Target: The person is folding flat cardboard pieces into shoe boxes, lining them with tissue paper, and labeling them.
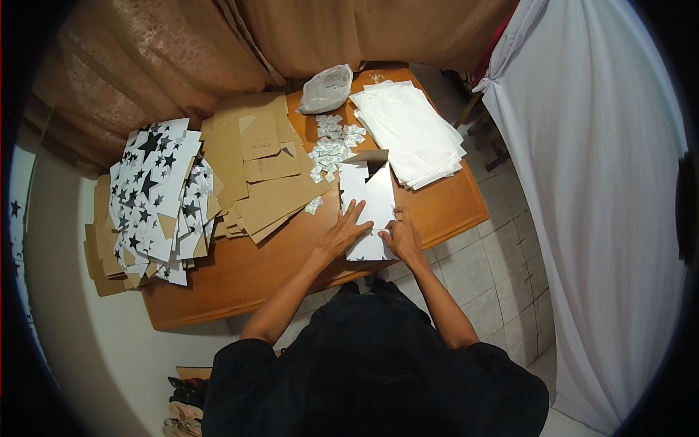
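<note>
A white cardboard box (378, 197), with black star print showing at its left side, lies near the table's front edge. One brown flap stands up at its far end. My left hand (348, 233) rests on the box's left half, its fingers stretched out and spread. At the right edge, my right hand (403, 237) has its thumb on the white surface and its other fingers bent around the side. What lies under the fingertips is hidden. Just beyond the box is a scatter of small white printed packets (331, 149).
A stack of white sheets (408, 131) sits at the far right of the wooden table (240, 284). Leftward are flat brown cardboard pieces (226, 167) and a heap of star-printed cardboard (149, 197). A translucent plastic bag (327, 89) stands at the back. A white cloth (590, 182) hangs on the right.
</note>
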{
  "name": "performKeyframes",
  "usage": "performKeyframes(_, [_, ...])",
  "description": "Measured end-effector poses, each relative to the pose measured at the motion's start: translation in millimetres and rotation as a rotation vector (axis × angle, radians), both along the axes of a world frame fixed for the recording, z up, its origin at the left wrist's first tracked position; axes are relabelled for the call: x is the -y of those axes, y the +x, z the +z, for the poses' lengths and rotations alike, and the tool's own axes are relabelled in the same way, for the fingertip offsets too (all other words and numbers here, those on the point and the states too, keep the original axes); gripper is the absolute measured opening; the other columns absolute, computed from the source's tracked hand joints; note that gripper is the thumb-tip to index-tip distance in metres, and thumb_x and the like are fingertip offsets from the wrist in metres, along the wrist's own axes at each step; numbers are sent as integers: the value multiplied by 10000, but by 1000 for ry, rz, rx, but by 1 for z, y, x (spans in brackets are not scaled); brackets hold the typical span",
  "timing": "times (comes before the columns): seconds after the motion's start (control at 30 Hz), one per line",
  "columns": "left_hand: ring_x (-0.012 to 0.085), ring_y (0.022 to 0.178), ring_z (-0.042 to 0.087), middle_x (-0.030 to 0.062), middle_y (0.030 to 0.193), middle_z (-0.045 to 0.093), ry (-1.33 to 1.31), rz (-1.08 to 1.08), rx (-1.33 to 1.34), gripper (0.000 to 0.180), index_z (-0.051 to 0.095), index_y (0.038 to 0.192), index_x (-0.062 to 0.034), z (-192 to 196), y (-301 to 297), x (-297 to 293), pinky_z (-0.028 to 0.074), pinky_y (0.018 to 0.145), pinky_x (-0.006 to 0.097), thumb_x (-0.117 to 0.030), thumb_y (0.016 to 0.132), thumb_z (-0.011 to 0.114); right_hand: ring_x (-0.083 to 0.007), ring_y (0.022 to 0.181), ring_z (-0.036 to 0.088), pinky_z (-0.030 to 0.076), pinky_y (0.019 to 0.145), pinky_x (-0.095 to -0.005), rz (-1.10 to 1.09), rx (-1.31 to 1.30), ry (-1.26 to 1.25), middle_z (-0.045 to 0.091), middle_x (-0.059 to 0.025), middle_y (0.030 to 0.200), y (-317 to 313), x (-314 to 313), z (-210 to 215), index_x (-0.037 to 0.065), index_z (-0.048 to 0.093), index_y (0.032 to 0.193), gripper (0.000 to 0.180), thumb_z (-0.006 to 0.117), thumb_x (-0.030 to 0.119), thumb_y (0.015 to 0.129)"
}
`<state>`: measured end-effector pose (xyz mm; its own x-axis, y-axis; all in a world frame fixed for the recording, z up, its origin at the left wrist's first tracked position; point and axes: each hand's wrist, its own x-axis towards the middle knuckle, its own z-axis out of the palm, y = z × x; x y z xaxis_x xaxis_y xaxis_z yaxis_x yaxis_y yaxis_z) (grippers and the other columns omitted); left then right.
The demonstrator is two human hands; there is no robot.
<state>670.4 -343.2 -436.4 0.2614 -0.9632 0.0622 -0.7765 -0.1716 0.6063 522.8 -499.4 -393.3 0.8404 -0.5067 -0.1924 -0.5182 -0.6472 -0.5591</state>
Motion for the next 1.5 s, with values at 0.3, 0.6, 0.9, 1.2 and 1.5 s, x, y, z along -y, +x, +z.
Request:
performKeyframes(0.3, [545,1471,224,290,1585,260,27,-1,15,281,590,1261,-158,2,-3,-1,324,1116,702,-227,992,544,-390,1145,576,493,961,-446,3,218,-7,449,-200,1381,-9,-3,-26,-14,744,980,274,824,193,818])
performKeyframes(0.6, [539,1478,202,274,1583,254,14,10,23,252,578,1233,-149,3,-6,-1,324,1120,703,-211,992,540,-381,1137,571,485,963,-444,-22,234,-57,456,-214,1369,-11,-8,-34,21,753,970,264,837,212,808])
performKeyframes(0.9, [508,1498,179,267,1592,259,70,17,32,204,585,1172,-133,7,-11,3,270,1164,670,-228,997,545,-419,1175,511,462,968,-477,-37,251,17,437,-218,1330,-13,-7,-27,67,619,1060,368,841,208,803])
performKeyframes(1.2, [533,1477,199,259,1583,257,-24,31,49,262,598,1220,-129,-7,-13,0,304,1104,739,-185,965,578,-427,1207,493,450,1002,-471,-100,358,-23,424,-259,1318,-14,-8,-41,61,381,1483,909,878,321,768])
performKeyframes(1.5, [519,1484,190,249,1583,265,-15,29,31,255,603,1219,-136,-4,-15,4,268,1123,741,-201,974,575,-401,1161,546,475,982,-454,-163,285,142,528,-241,1219,-18,3,-65,-5,381,1456,968,904,353,725])
